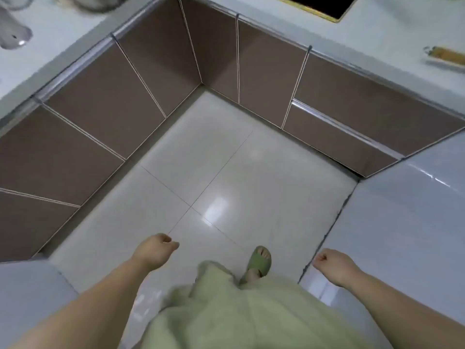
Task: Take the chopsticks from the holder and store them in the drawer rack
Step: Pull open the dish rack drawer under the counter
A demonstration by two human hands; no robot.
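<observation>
I look down at a tiled kitchen floor (pixel 226 177) from a standing height. My left hand (pixel 154 250) hangs low over the floor with its fingers loosely curled and nothing in it. My right hand (pixel 332 264) hangs at the right, curled into a loose fist, also holding nothing. On the right counter (pixel 392 41), near the frame's edge, lies a blurred clear holder (pixel 445 57) with yellowish sticks in it, probably the chopsticks. Below that counter is a brown drawer front (pixel 364 122) with a metal handle strip, closed. Both hands are far from the holder and the drawer.
Brown cabinet doors (pixel 100 104) run under an L-shaped white counter along the left and back. A black hob (pixel 322 3) sits in the back counter. A white appliance (pixel 12 34) stands at the top left. My foot wears a green slipper (pixel 259 260).
</observation>
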